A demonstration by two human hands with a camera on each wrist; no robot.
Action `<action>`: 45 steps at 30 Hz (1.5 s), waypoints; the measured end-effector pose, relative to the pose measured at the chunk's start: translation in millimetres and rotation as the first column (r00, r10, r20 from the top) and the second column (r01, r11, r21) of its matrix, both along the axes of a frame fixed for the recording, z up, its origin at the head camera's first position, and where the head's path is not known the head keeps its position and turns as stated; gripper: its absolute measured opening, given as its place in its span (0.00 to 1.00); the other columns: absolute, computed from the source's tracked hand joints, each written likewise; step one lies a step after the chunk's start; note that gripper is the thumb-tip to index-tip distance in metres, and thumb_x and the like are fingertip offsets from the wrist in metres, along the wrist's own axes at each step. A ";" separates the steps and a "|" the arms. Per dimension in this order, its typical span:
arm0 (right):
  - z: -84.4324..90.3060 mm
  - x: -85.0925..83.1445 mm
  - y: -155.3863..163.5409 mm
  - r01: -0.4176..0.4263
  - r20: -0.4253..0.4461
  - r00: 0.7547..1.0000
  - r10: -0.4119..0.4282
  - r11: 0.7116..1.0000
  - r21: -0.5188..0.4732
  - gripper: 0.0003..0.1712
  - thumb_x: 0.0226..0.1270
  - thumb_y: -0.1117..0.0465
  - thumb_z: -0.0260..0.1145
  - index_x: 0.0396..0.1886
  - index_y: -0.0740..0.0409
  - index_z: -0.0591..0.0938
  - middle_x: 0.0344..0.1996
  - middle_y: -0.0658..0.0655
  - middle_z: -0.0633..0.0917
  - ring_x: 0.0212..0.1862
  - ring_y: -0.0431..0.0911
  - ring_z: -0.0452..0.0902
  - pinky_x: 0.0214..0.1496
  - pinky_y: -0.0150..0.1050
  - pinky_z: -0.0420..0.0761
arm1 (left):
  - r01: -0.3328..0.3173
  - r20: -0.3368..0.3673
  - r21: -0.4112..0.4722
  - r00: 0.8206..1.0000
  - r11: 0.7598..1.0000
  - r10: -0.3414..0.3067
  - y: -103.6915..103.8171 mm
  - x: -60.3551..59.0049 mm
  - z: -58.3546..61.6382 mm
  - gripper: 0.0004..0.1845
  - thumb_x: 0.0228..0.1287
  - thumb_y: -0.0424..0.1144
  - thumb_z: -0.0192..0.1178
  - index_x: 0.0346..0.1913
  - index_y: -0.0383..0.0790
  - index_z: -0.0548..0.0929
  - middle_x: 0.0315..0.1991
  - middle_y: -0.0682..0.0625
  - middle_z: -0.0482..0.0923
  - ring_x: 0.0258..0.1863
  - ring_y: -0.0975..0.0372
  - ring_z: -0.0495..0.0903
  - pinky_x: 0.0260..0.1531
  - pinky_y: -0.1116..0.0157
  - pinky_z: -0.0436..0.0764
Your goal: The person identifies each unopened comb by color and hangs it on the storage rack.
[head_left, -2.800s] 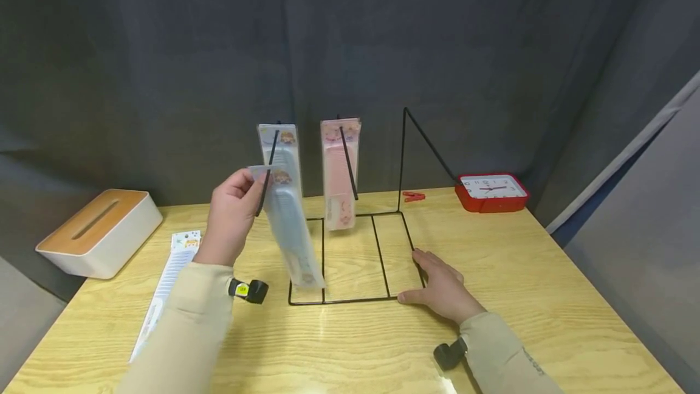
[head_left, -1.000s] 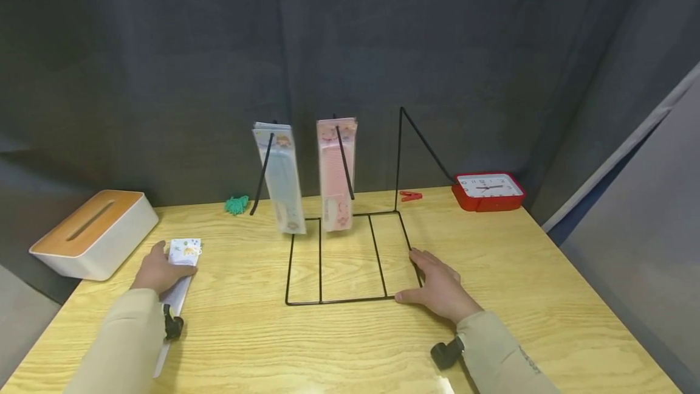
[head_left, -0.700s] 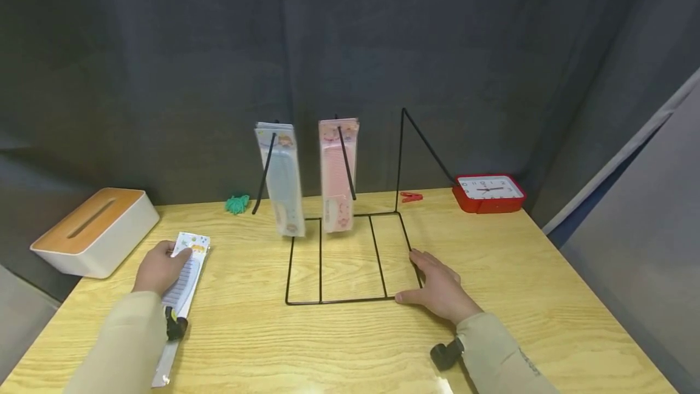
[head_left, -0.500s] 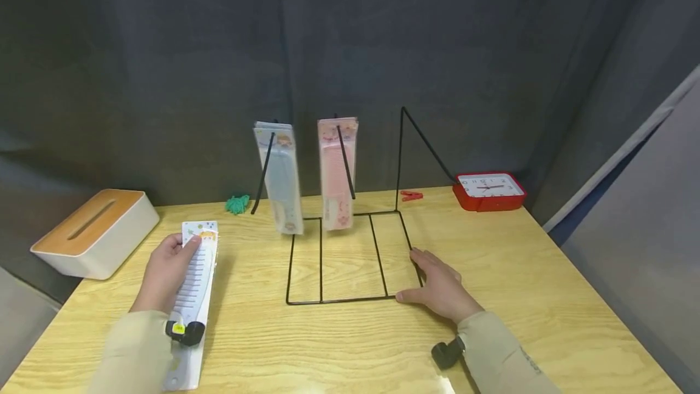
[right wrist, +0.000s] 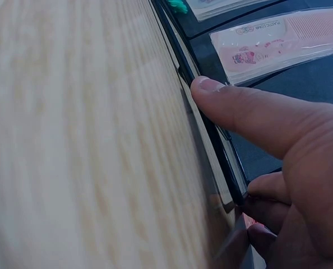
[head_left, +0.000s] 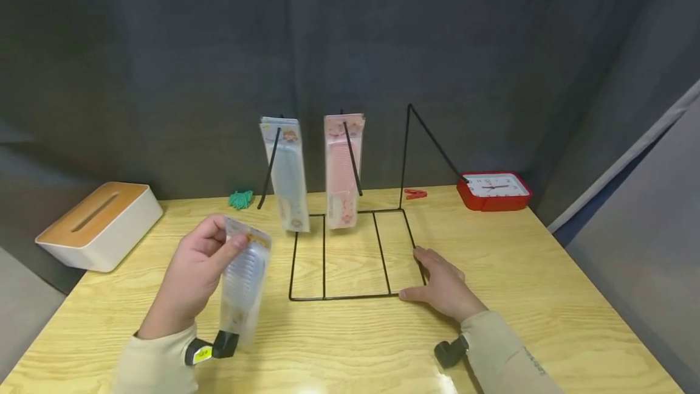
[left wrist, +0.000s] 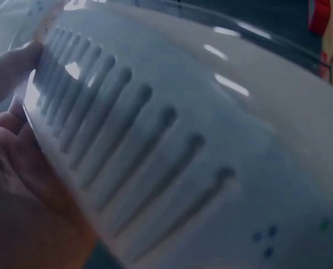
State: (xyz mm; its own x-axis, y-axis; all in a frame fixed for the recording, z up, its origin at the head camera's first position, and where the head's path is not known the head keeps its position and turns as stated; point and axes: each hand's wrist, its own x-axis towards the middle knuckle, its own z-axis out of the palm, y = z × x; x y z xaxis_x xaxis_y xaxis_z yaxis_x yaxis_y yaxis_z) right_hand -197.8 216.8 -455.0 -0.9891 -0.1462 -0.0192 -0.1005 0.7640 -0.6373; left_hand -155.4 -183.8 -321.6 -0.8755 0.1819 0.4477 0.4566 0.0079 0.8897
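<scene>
My left hand (head_left: 197,266) pinches the top of a packaged comb (head_left: 243,278), thumb on the front of the clear sleeve. It hangs tilted above the table, left of the black wire display rack (head_left: 361,297). Wide teeth of this pale comb (left wrist: 127,123) fill the left wrist view. My right hand (head_left: 445,284) grips the rack's front right corner; in the right wrist view the thumb (right wrist: 250,112) lies on the front rod, with the other fingers curled at the side rod. Packaged blue combs (head_left: 287,181) hang on the left hook and pink combs (head_left: 343,175) on the middle one.
The rack's right hook (head_left: 437,143) carries nothing and ends by a red clock (head_left: 494,192). A red clip (head_left: 415,194) and a green bundle of string (head_left: 240,200) lie at the back. On the left stands a white tissue box (head_left: 101,224) with a wooden lid.
The left hand let go of a blue comb at the left hook, took the pale comb from the table at left, and lifted it rightward towards the rack. The right hand stayed at the corner.
</scene>
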 end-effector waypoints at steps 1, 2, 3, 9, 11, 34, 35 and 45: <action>1.0 0.0 0.7 0.001 -0.004 1.000 -0.001 1.000 0.000 0.62 0.49 0.41 0.80 0.76 0.66 0.62 0.76 0.69 0.60 0.76 0.66 0.49 0.68 0.68 0.48 | -0.003 -0.020 0.002 1.000 1.000 0.003 6.7 2.3 4.3 0.03 0.74 0.26 0.54 0.42 0.36 0.77 0.37 0.50 0.84 0.32 0.64 0.81 0.31 0.67 0.81; 1.9 0.0 1.2 0.002 -0.008 1.000 -0.002 1.000 0.003 0.62 0.49 0.41 0.80 0.76 0.66 0.62 0.75 0.69 0.60 0.76 0.66 0.50 0.68 0.68 0.48 | -0.014 -0.034 0.011 0.999 1.000 0.015 13.3 3.9 8.0 0.03 0.73 0.26 0.55 0.42 0.36 0.77 0.37 0.50 0.84 0.32 0.63 0.81 0.30 0.67 0.82; 2.6 -0.2 1.7 0.002 -0.012 1.000 -0.002 1.000 0.007 0.61 0.49 0.41 0.80 0.76 0.66 0.62 0.75 0.69 0.61 0.76 0.66 0.50 0.67 0.68 0.48 | -0.033 -0.039 0.020 0.999 0.999 0.034 19.4 4.9 11.7 0.03 0.73 0.26 0.56 0.42 0.36 0.78 0.37 0.49 0.84 0.32 0.63 0.81 0.30 0.66 0.82; 3.0 -2.1 2.1 -0.002 -0.015 1.000 0.002 1.000 0.013 0.62 0.50 0.40 0.80 0.76 0.66 0.62 0.75 0.69 0.61 0.76 0.66 0.50 0.67 0.69 0.49 | -0.093 -0.003 0.142 0.996 0.985 0.095 41.6 1.1 23.1 0.06 0.72 0.27 0.57 0.43 0.41 0.80 0.38 0.50 0.84 0.33 0.63 0.81 0.32 0.66 0.82; 2.2 -2.2 2.5 -0.001 -0.013 1.000 0.001 1.000 0.014 0.62 0.50 0.39 0.79 0.76 0.65 0.62 0.75 0.69 0.61 0.76 0.66 0.50 0.67 0.69 0.49 | -0.087 0.002 0.163 0.996 0.983 0.088 43.3 -0.6 23.1 0.06 0.72 0.27 0.57 0.43 0.41 0.80 0.38 0.51 0.84 0.34 0.63 0.81 0.34 0.67 0.82; -1.9 -2.4 0.4 -0.006 -0.013 1.000 0.007 1.000 0.027 0.62 0.50 0.39 0.79 0.76 0.65 0.62 0.75 0.69 0.61 0.76 0.66 0.50 0.68 0.69 0.49 | -0.088 0.106 0.029 0.991 0.996 0.085 39.2 -15.9 -0.7 0.03 0.75 0.36 0.57 0.43 0.41 0.78 0.37 0.51 0.80 0.37 0.63 0.78 0.38 0.67 0.80; -1.9 -2.5 0.4 -0.006 -0.011 1.000 0.006 1.000 0.027 0.61 0.50 0.39 0.79 0.76 0.65 0.62 0.75 0.69 0.61 0.76 0.66 0.50 0.68 0.69 0.49 | -0.075 0.102 0.018 0.992 0.997 0.073 38.1 -14.6 0.0 0.03 0.75 0.37 0.57 0.44 0.41 0.78 0.38 0.51 0.80 0.37 0.62 0.79 0.38 0.67 0.80; -3.0 -3.0 1.0 -0.003 -0.003 1.000 0.003 1.000 0.028 0.61 0.50 0.39 0.79 0.77 0.64 0.62 0.75 0.69 0.60 0.77 0.65 0.49 0.68 0.68 0.48 | -0.017 0.087 -0.008 0.996 1.000 0.018 34.1 -8.5 2.3 0.06 0.76 0.35 0.56 0.48 0.37 0.79 0.39 0.50 0.83 0.37 0.63 0.81 0.37 0.66 0.82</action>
